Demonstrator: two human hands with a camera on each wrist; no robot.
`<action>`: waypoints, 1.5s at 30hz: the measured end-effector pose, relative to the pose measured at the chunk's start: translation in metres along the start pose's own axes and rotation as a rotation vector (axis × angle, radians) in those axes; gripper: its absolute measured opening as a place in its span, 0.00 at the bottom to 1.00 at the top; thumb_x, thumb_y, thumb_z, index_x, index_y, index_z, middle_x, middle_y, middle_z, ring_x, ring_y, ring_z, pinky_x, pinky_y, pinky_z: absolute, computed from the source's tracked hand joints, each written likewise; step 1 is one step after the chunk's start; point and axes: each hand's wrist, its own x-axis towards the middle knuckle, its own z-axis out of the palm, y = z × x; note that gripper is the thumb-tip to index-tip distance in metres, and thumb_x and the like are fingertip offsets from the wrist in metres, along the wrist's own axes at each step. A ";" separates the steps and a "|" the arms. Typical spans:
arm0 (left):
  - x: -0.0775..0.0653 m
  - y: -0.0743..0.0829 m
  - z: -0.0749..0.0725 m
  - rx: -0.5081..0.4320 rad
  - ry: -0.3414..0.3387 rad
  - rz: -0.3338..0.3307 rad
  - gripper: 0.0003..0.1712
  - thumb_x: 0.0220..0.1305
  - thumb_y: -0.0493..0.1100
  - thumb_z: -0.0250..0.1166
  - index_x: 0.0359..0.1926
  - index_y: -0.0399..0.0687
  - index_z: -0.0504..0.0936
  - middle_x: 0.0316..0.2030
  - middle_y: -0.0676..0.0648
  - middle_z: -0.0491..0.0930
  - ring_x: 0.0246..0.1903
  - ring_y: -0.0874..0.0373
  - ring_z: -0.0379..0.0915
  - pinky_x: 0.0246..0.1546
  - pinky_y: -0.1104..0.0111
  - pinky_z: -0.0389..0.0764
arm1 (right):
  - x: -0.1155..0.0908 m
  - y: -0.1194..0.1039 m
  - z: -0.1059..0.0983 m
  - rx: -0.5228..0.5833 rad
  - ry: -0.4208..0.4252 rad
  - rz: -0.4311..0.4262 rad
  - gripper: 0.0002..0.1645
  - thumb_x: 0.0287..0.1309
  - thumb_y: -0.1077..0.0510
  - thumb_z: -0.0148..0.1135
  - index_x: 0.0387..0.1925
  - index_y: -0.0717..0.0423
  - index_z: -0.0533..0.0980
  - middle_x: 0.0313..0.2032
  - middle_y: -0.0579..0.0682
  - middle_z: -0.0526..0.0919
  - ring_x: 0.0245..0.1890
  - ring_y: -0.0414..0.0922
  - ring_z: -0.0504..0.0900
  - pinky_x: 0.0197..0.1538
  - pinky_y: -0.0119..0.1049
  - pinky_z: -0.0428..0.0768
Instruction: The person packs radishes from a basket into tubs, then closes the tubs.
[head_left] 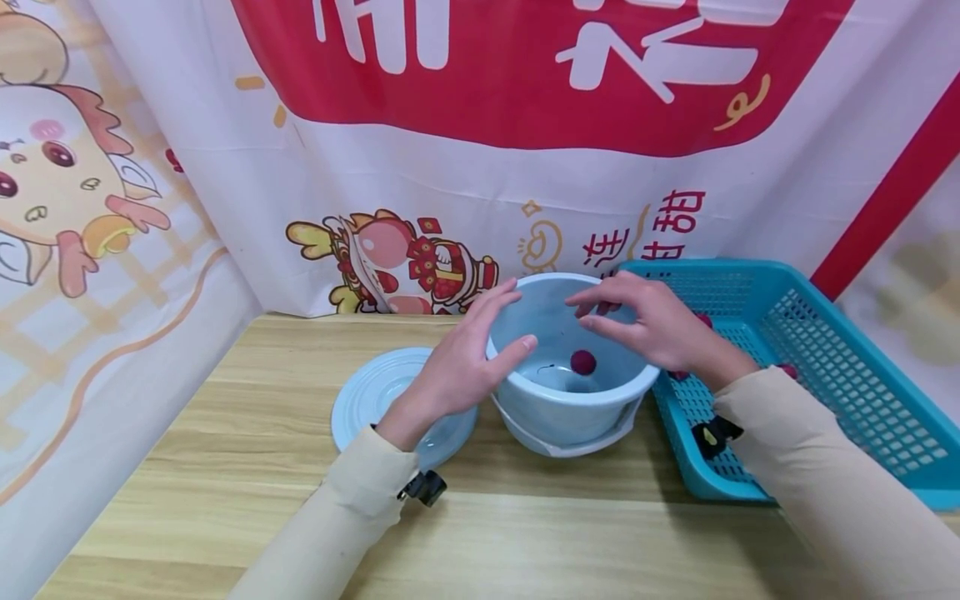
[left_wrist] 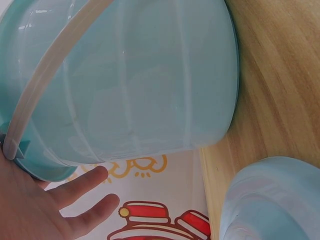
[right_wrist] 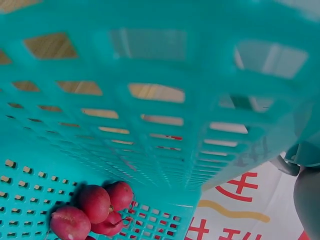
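Looks like a cloth-lined booth, room type can't tell. Printed cloth (head_left: 480,179) across top and left of frame, cartoon figures (head_left: 56,200), big lettering (head_left: 432,33); wood-grain surface (head_left: 540,533) right up against it.

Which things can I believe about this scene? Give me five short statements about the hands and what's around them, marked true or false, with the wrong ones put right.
1. A round red radish lies inside the blue bucket. True.
2. The round blue lid covers the bucket. False: it lies on the wooden table beside the bucket.
3. The teal basket holds several red radishes. True.
4. The right hand is gripping the basket's rim. False: it hovers over the bucket's opening.
5. The left hand is at the bucket's rim. True.
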 end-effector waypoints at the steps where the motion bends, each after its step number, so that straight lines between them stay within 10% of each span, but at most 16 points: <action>1: 0.000 0.000 0.000 -0.001 0.001 0.001 0.43 0.73 0.68 0.54 0.82 0.59 0.60 0.85 0.61 0.50 0.83 0.52 0.53 0.74 0.36 0.68 | 0.000 0.000 0.000 0.001 0.001 0.000 0.26 0.68 0.51 0.71 0.66 0.46 0.82 0.60 0.53 0.85 0.56 0.49 0.80 0.52 0.54 0.87; 17: 0.000 0.000 0.000 0.000 0.007 0.009 0.44 0.73 0.69 0.54 0.82 0.58 0.61 0.85 0.61 0.50 0.83 0.53 0.53 0.75 0.36 0.66 | -0.002 0.007 -0.002 0.076 0.048 0.013 0.21 0.67 0.52 0.72 0.60 0.45 0.85 0.55 0.49 0.87 0.50 0.45 0.82 0.48 0.37 0.85; 31: 0.000 0.002 0.002 0.001 0.016 0.017 0.44 0.72 0.69 0.54 0.82 0.57 0.61 0.85 0.63 0.50 0.83 0.53 0.53 0.75 0.35 0.66 | -0.018 0.035 -0.028 0.255 0.208 0.214 0.25 0.66 0.46 0.73 0.62 0.43 0.83 0.56 0.48 0.89 0.47 0.36 0.88 0.46 0.28 0.88; 45: 0.001 0.000 0.001 0.000 0.014 0.011 0.44 0.73 0.69 0.54 0.82 0.57 0.62 0.85 0.61 0.50 0.83 0.52 0.53 0.74 0.35 0.67 | -0.023 0.067 -0.046 0.258 0.227 0.431 0.39 0.61 0.32 0.71 0.70 0.38 0.77 0.69 0.47 0.78 0.63 0.44 0.74 0.45 0.27 0.86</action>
